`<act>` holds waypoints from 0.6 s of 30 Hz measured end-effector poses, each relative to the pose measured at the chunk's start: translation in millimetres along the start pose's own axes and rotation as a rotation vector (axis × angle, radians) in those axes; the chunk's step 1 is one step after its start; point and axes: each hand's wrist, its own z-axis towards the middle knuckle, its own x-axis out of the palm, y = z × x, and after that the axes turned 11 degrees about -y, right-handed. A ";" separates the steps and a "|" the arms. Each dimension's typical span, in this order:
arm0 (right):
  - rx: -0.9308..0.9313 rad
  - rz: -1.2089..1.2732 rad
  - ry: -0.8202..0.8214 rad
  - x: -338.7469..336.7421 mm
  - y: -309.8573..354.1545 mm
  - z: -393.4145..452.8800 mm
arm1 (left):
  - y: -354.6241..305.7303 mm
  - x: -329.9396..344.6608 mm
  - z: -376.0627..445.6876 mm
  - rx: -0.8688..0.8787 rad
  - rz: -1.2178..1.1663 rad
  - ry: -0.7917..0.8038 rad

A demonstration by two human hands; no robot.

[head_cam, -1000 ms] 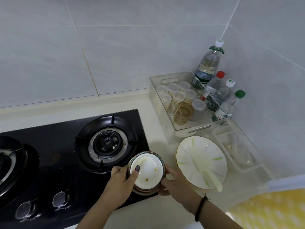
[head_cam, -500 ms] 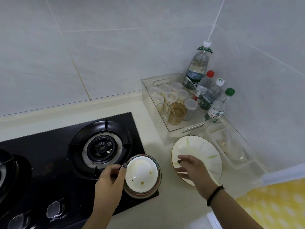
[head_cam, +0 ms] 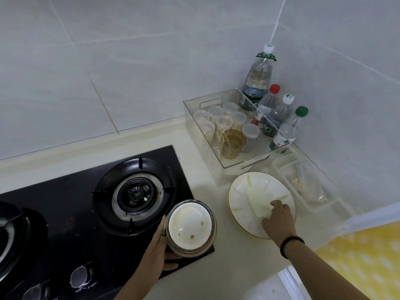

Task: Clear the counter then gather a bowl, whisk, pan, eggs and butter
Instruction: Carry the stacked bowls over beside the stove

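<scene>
A: Bowl (head_cam: 190, 227) first. Where do you have it?

B: Your left hand (head_cam: 159, 249) cups it from its nine o'clock side, fingers curled round the outer wall and thumb under the near edge. It sits over the front right corner of the black gas hob (head_cam: 65, 213), at about five o'clock from the right burner (head_cam: 135, 193). The bowl is white inside with a few brown crumbs, and its outside is banded in colour.

A: And your right hand (head_cam: 278, 221)?

B: It reaches onto the white plate (head_cam: 240, 204) at three o'clock from the bowl. Your fingers bend down onto a pale green spatula (head_cam: 256, 200) lying across the plate. Whether they grasp it or only touch it, I cannot tell. A dark bead bracelet (head_cam: 291, 244) rings your wrist.

A: What lies beyond the plate?

B: At twelve o'clock from it stands a clear plastic bin (head_cam: 216, 148) holding small lidded jars (head_cam: 225, 121), an amber glass (head_cam: 232, 144) and a grey-lidded shaker (head_cam: 250, 137). Four plastic bottles (head_cam: 256, 83) stand along the bin's right side, toward the corner of the tiled wall (head_cam: 151, 61). At two o'clock from the plate a shallow clear tray (head_cam: 303, 185) lies on the cream counter (head_cam: 205, 176) against the wall.

A: And the hob controls?

B: Two knobs (head_cam: 81, 277) show at seven o'clock from the burner, near the bottom edge of the view.
</scene>
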 end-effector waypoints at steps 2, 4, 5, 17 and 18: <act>0.023 0.059 -0.011 3.5 -0.2 -3.0 | 1.8 -2.3 -0.4 0.011 -0.012 0.019; 0.063 0.137 -0.035 5.7 3.5 -7.3 | 0.2 -2.4 1.1 0.011 -0.053 0.024; 0.086 0.181 -0.044 6.9 7.1 -10.7 | -1.5 -2.4 1.7 -0.001 -0.079 0.021; 0.173 0.708 0.125 43.2 64.0 -79.9 | -25.5 -11.4 11.1 -0.184 -0.117 0.175; 0.180 0.679 0.122 46.4 63.1 -83.1 | -26.5 -13.1 11.7 -0.187 -0.117 0.191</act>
